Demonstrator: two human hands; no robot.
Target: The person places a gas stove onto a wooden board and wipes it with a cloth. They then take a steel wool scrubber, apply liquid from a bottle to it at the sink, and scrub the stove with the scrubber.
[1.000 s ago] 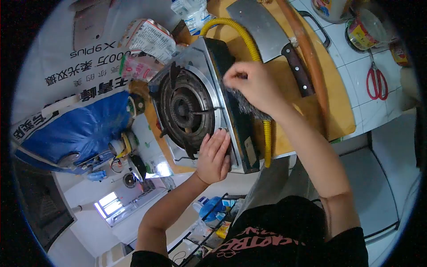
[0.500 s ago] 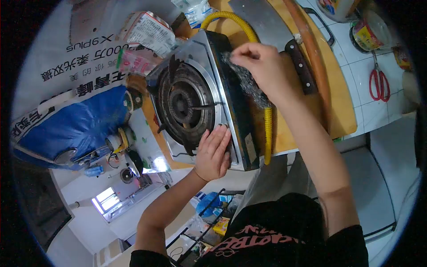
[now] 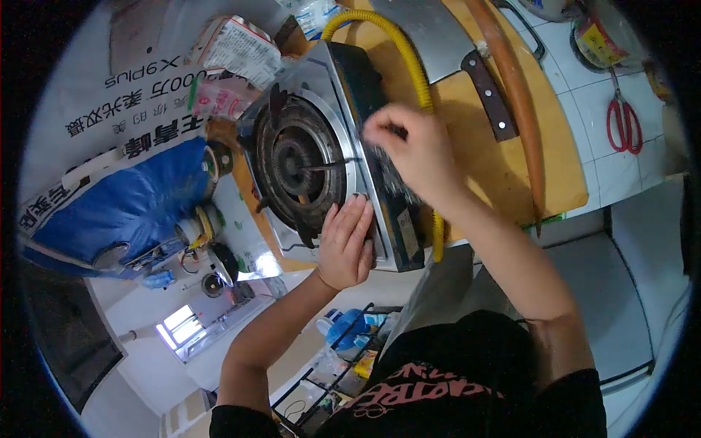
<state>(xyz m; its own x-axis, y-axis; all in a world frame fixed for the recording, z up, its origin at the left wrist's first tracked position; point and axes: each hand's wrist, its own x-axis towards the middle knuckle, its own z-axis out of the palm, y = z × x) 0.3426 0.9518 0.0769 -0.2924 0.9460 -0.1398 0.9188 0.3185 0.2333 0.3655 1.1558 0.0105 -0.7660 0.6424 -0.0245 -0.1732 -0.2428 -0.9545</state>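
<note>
In the head view, we look down on a single-burner gas stove [image 3: 353, 175] resting on a yellowish wooden board [image 3: 562, 179], between the person's two hands. We see its round burner [image 3: 292, 171], blackened and fitted with dark prongs, facing up within a bright metal ring. The left hand [image 3: 347, 241] lies flat against the metal top beside the burner, its fingers extended and held close together. The right hand [image 3: 416, 150] is curled at the dark side panel [image 3: 398, 219], thumb and forefinger brought together; we take it to be gripping a grey wiry scourer [image 3: 391, 175], part of which shows under the palm, against the panel. How the remaining fingers meet the scourer, we cannot tell.

Beyond the right hand, we note a yellow ribbed hose [image 3: 418, 62] arching from the stove's far corner and reappearing below the wrist. A cleaver [image 3: 488, 95] with a riveted dark handle lies on the board, and alongside it a long brown stick [image 3: 522, 109], whose narrow end passes the board's edge. On the white tiles further out, we find red-handled scissors [image 3: 624, 128] and, near them, a clear jar [image 3: 600, 44]. On the stove's other side, we see a printed packet [image 3: 237, 55] and a pink bag [image 3: 223, 98].
</note>
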